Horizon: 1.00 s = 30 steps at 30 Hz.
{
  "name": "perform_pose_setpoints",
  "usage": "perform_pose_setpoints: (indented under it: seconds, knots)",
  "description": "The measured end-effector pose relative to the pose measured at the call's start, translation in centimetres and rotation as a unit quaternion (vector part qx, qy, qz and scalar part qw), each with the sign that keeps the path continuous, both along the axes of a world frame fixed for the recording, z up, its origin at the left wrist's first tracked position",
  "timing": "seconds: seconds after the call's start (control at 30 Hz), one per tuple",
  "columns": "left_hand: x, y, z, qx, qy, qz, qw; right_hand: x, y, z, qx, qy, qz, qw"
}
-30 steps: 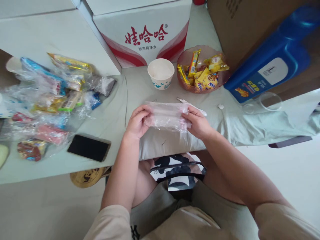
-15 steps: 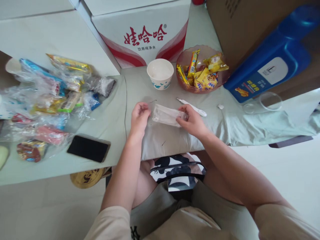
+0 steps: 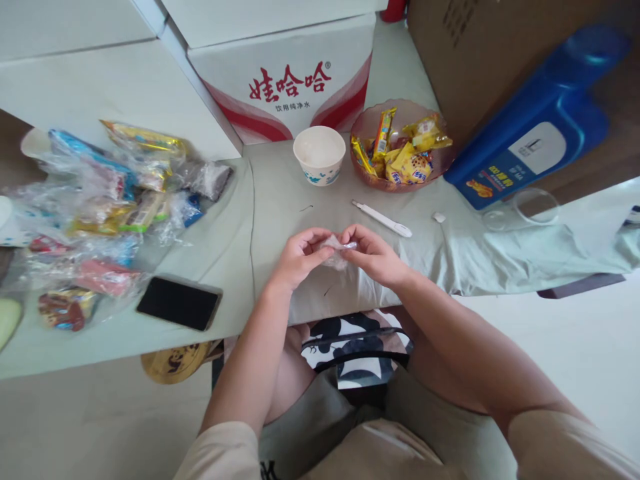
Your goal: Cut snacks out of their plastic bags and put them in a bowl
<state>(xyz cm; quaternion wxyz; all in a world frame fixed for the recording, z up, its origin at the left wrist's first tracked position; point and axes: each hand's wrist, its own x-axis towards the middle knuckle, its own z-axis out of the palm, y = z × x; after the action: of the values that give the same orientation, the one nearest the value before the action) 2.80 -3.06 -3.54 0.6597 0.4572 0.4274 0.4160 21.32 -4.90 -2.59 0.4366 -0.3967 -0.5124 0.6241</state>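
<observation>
A clear plastic packet (image 3: 336, 257) hangs between my two hands above the near edge of the cloth. My left hand (image 3: 303, 259) pinches its upper left edge between thumb and fingers. On the other side, my right hand (image 3: 371, 253) pinches the upper right edge close by. What the packet holds, if anything, I cannot make out. Beyond my right hand lies a white pen-shaped cutter (image 3: 383, 219). A dark thin strand (image 3: 306, 208) rests on the cloth past my left hand. Farther back stands a white paper cup (image 3: 320, 157) with a blue pattern.
A pink glass bowl (image 3: 367, 175) holds yellow snack packets. Wrapped snacks (image 3: 107, 200) are heaped at the left, near a black phone (image 3: 179, 303). A big blue bottle (image 3: 530, 133) leans at the right beside a clear plastic cup (image 3: 535, 208) on its side. A white carton (image 3: 295, 87) stands behind.
My left hand has moved right and taken hold of the packet, which only my right hand held before. Both hands are now close together, and the packet looks more bunched up.
</observation>
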Motion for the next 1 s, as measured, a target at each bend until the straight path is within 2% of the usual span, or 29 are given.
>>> perform_pose_setpoints:
  seconds: [0.07,0.1,0.2,0.3,0.37,0.4,0.43,0.47,0.53,0.6,0.63,0.7,0.77,0.83,0.93,1.0]
  knots:
    - [0.1,0.1,-0.1,-0.005,-0.028,0.034,0.999,-0.3,0.2,-0.5,0.031,-0.058,-0.085,0.994]
    - [0.2,0.1,-0.1,-0.01,-0.04,0.042,0.998,-0.4,0.3,-0.8,0.036,-0.075,-0.103,0.991]
    - [0.5,0.1,-0.1,-0.011,-0.035,0.043,0.998,-0.6,0.6,-1.3,0.008,-0.089,-0.056,0.994]
    - [0.6,0.4,-0.5,0.004,0.051,0.06,0.997,-0.9,0.9,-1.4,0.0,-0.131,-0.062,0.989]
    - [0.3,0.9,-0.8,0.01,0.111,0.089,0.99,-1.4,1.2,-1.3,0.007,-0.139,-0.069,0.988]
    - [0.0,1.2,-0.9,0.021,0.134,0.132,0.982,-1.7,1.4,-1.2,0.01,-0.129,-0.063,0.99]
    - [-0.5,1.5,-0.8,0.045,0.156,0.206,0.965,-2.0,1.5,-1.2,0.011,-0.114,-0.055,0.992]
    - [-1.1,1.8,-0.6,0.079,0.18,0.292,0.936,-2.3,1.7,-1.0,0.01,-0.099,-0.05,0.994]
    - [-2.4,2.5,0.1,0.162,0.232,0.496,0.821,-2.7,2.1,-0.7,0.004,-0.076,-0.042,0.996]
    - [-3.7,3.1,1.0,0.201,0.283,0.576,0.74,-2.6,2.6,-0.2,-0.002,-0.058,-0.036,0.998]
    - [-4.1,3.4,1.6,0.2,0.307,0.573,0.734,-2.4,2.9,0.1,0.0,-0.049,-0.036,0.998]
    - [-4.2,4.3,2.8,0.207,0.332,0.53,0.753,-1.6,3.5,0.6,0.016,-0.027,-0.053,0.998]
    - [-3.3,6.1,4.4,0.244,0.35,0.461,0.777,-0.7,4.2,1.1,0.028,-0.005,-0.09,0.996]
    - [-1.5,9.0,6.5,0.3,0.405,0.377,0.777,0.2,4.8,1.3,0.024,0.007,-0.131,0.991]
    - [1.8,14.8,9.2,0.332,0.572,0.214,0.719,0.9,5.3,1.5,0.004,0.013,-0.167,0.986]
    - [4.1,18.5,9.6,0.28,0.68,0.022,0.678,1.2,5.5,1.6,-0.006,0.023,-0.173,0.985]
